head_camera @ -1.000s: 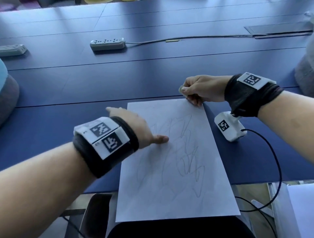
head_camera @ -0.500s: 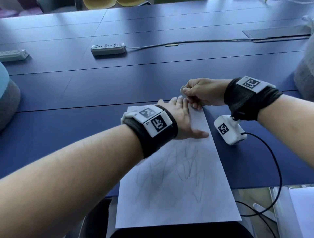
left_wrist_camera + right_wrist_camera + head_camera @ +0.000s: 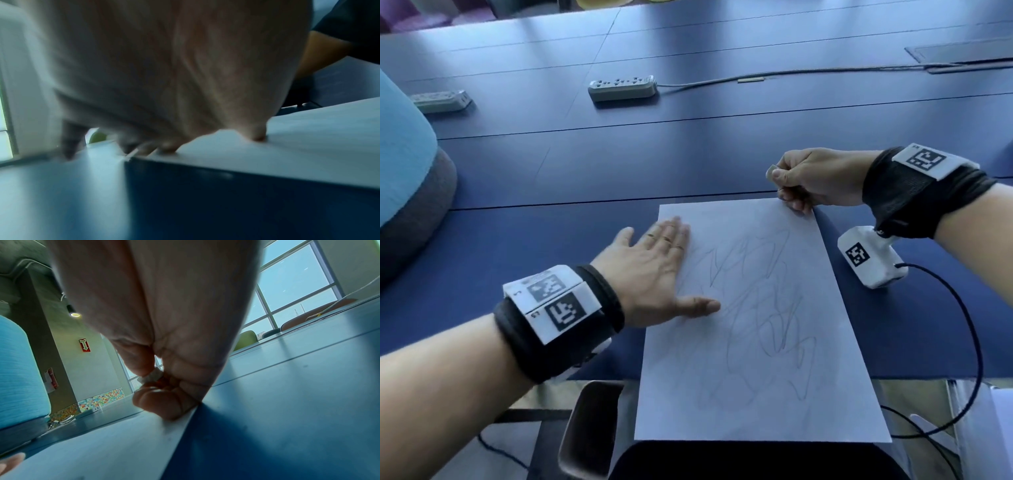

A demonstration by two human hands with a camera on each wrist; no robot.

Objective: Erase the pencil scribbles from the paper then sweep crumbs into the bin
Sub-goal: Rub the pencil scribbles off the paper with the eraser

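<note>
A white sheet of paper [image 3: 756, 342] with grey pencil scribbles [image 3: 767, 301] lies on the blue table [image 3: 688, 147], its near end hanging over the table's front edge. My left hand [image 3: 654, 270] lies flat with straight fingers on the paper's far left part, thumb spread toward the scribbles. My right hand [image 3: 808, 178] rests its curled fingers on the paper's far right corner and pinches a small white eraser [image 3: 771, 171] between thumb and forefinger. In the right wrist view the eraser [image 3: 151, 376] shows between the fingertips, just above the paper [image 3: 102, 443].
A white tracking device [image 3: 869, 257] with a black cable sits on the table right of the paper. Two power strips [image 3: 621, 87] [image 3: 440, 101] lie farther back. A blue and grey cushion [image 3: 404, 178] is at the left. A dark chair [image 3: 589, 428] stands below the table edge.
My left hand has drawn back from the paper's top centre to its far left edge, uncovering the scribbles. The right hand keeps the eraser at the top right corner.
</note>
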